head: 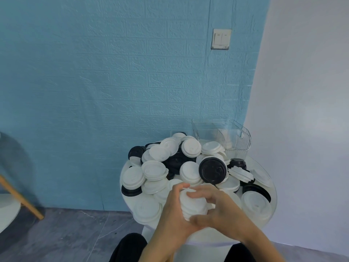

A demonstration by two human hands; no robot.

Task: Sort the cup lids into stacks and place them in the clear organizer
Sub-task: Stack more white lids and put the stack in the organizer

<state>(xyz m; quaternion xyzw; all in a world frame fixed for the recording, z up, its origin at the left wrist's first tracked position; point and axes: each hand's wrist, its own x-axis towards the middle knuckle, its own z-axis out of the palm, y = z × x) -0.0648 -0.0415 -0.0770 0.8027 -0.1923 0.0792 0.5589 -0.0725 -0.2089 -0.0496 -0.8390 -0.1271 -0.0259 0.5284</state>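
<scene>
Nearest, dark trouser legs (130,246) show at the bottom edge, person seated at a small round white table (205,241). Both hands meet over the table's near edge: left hand (174,214) curls round the left side of a short stack of white lids (192,205), right hand (221,208) wraps the right side, fingertips on top and thumb under, so both hands are grasping the same stack, held on its side. Just beyond, loose pile of cup lids (188,167) covers most of the tabletop, white and black mixed, some already nested in short stacks. One black lid (213,170) stands tilted, face toward the person, right of centre in the pile. Stack of white lids at the table's right rim (255,205), black ones just behind it. At the far right edge of the table sits the clear organizer (224,137), against the wall, touching the pile's back edge; contents hard to tell through the clear plastic. Behind, blue brick-pattern wall (113,72) with a light switch (221,39); white wall (302,91) to the right. Far left, wooden leg (20,199) on grey floor (66,235).
</scene>
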